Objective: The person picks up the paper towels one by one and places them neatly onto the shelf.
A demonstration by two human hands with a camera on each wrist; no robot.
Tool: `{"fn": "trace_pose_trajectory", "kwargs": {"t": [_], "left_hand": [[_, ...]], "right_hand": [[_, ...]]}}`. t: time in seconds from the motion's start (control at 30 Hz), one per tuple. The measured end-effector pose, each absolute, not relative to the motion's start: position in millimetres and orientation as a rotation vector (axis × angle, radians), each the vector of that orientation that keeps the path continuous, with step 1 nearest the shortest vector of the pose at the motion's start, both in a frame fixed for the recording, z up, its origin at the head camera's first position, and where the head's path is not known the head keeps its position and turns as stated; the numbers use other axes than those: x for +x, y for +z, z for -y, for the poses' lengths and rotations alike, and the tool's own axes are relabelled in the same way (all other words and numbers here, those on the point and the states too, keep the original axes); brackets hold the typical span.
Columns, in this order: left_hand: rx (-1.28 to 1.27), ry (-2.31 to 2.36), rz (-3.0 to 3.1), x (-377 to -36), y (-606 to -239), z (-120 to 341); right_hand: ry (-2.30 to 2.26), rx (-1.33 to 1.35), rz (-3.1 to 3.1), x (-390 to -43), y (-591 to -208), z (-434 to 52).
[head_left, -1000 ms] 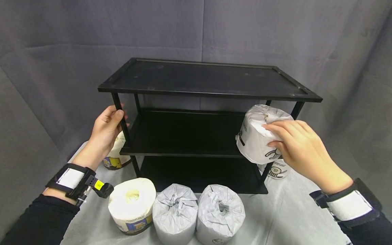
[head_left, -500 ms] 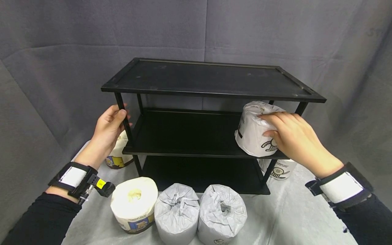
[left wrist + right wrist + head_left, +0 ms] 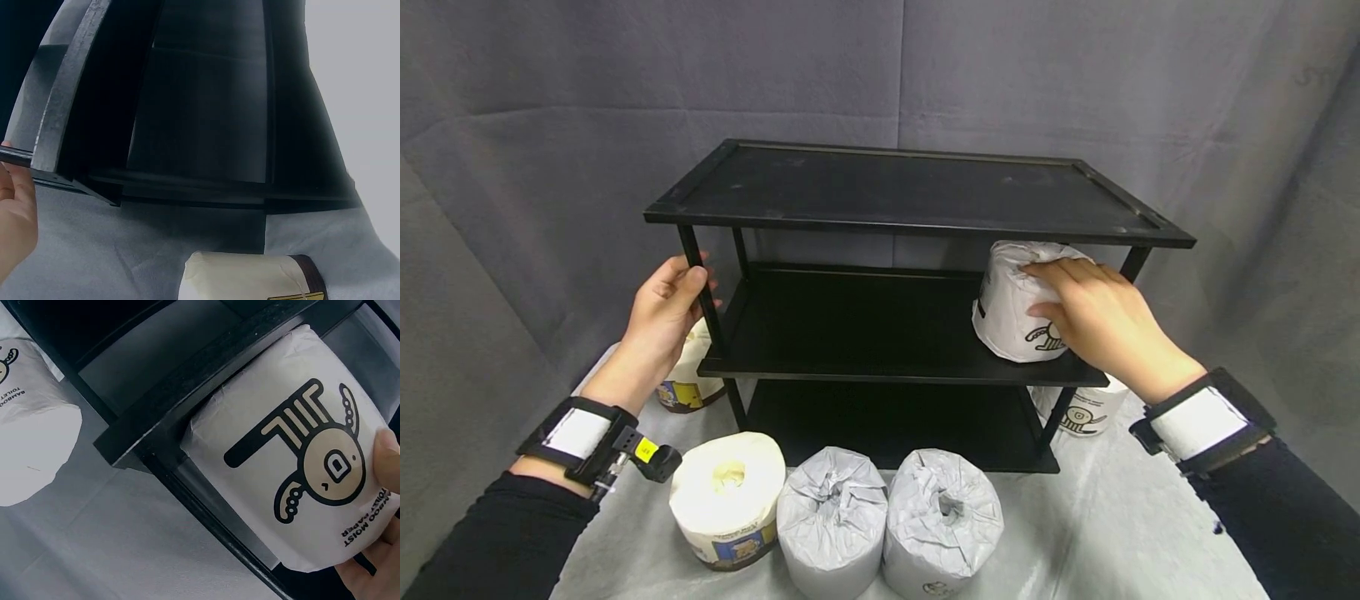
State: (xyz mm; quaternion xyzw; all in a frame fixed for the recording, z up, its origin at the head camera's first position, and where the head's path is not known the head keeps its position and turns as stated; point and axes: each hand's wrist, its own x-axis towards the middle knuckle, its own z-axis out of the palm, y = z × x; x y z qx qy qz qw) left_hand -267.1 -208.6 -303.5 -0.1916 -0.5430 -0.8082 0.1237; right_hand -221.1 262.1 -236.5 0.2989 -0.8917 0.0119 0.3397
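Left hand (image 3: 664, 307), grasping: fingers and thumb wrapped round the front left post (image 3: 712, 331) of a black three-tier rack (image 3: 917, 228), just under the top shelf (image 3: 895, 187).

Right hand (image 3: 1093, 317), grasping: thumb and fingers on the upper part of one white paper-wrapped roll (image 3: 1006, 308), upright at the right end of the middle shelf (image 3: 850, 325). Wrapper printed with a cartoon animal and the words "bamboo moist toilet paper". Whether the base bears fully on the shelf, cannot tell.

Between the hands, lower: bottom shelf (image 3: 880, 425), black, below the middle one.

Nearer the wearer than both hands, one row of three upright rolls on the pale tabletop (image 3: 1075, 533): a cream roll (image 3: 727, 500) with a coloured picture band, to the right of the left wrist; a left grey-white roll (image 3: 832, 533), crumpled wrapping; a right grey-white roll (image 3: 943, 533), likewise, close beside it.

Below and behind the left hand: second cream roll (image 3: 688, 379), partly hidden by the forearm.

Below the right hand, outside the rack: second printed roll (image 3: 1086, 410), partly hidden.

Worn: one black wrist strap with white panel behind each hand; dark sleeves.

Beyond both hands: grey cloth backdrop (image 3: 850, 75).
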Motion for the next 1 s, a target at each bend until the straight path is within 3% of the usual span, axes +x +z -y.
{"fn": "trace_pose_trajectory", "kwargs": {"t": [1.0], "left_hand": [[-0.504,-2.367,1.578,-263.8,-299.2,205.6]], "right_hand": [[0.034,0.719,2.468,-237.2,-229.4,-261.1]]}}
